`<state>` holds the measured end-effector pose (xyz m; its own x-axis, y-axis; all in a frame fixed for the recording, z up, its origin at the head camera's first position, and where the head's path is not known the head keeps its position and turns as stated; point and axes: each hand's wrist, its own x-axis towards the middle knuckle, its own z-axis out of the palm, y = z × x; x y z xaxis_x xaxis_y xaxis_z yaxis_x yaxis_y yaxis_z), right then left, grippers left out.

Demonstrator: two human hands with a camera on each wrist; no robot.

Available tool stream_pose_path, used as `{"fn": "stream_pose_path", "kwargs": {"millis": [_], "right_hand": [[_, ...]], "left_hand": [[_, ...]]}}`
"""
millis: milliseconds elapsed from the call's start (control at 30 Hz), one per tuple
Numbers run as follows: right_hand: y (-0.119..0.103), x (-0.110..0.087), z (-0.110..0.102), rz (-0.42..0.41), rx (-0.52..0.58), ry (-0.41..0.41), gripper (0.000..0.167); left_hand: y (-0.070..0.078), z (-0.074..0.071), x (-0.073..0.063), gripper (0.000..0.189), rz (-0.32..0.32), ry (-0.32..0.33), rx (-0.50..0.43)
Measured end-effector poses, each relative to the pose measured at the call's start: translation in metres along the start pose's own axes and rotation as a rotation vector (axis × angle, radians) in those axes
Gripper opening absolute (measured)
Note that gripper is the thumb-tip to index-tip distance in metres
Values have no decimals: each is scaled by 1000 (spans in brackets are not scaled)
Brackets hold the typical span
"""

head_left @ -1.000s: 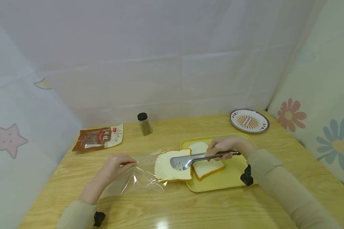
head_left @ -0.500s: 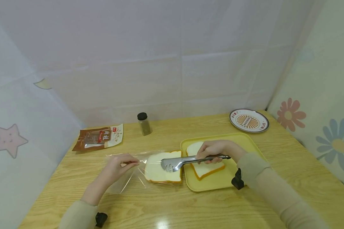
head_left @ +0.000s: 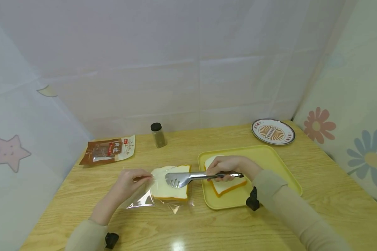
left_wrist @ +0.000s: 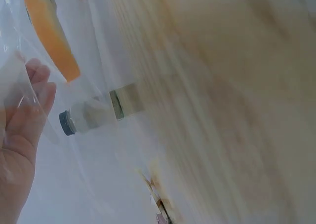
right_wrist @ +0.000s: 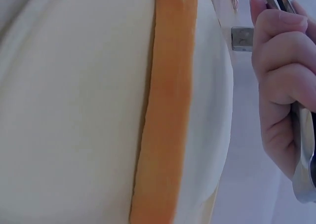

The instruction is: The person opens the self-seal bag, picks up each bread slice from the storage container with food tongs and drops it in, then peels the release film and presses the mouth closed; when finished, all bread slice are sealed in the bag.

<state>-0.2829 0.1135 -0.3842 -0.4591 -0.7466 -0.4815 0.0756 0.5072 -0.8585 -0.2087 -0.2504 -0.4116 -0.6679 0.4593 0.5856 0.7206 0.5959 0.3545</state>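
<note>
My right hand (head_left: 223, 168) grips metal tongs (head_left: 196, 176), their slotted head over a white bread slice (head_left: 163, 188) with an orange-brown crust. That slice lies in a clear plastic bag (head_left: 139, 200), left of the tray. With thumb and fingertips my left hand (head_left: 130, 183) pinches the bag's upper left part; in the left wrist view the film covers part of the hand (left_wrist: 22, 130). Below my right hand, a second bread slice (head_left: 229, 186) rests on the yellow tray (head_left: 270, 184), and its crust fills the middle of the right wrist view.
At the back left lies a brown and white spice packet (head_left: 108, 150). A small jar (head_left: 159, 137) with a black lid stands near the back wall. A patterned plate (head_left: 273, 131) sits at the back right, behind the tray.
My right hand has moved left with the tongs, and the bread slice has slid left off the tray's edge, deeper into the bag. My left hand has stayed nearly still.
</note>
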Motion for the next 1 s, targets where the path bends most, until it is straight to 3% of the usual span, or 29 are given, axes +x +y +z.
{"fn": "stream_pose_path", "kwargs": {"millis": [300,500,733,800,1000], "right_hand": [[-7,15,13,-8,18,45,36],[-6,20,17,-8,-5,67,37],[-6,20,18,-13,-29,83,36],[-6,20,18,-17,-34,88,35],[-10,21,20,-11,5,66,37]], "left_hand": [[3,2,0,18,-26,28,-26],[3,3,1,23,17,88,-38],[3,2,4,29,114,177,-62],[3,2,4,29,118,180,-48],[5,2,2,23,53,118,34]]}}
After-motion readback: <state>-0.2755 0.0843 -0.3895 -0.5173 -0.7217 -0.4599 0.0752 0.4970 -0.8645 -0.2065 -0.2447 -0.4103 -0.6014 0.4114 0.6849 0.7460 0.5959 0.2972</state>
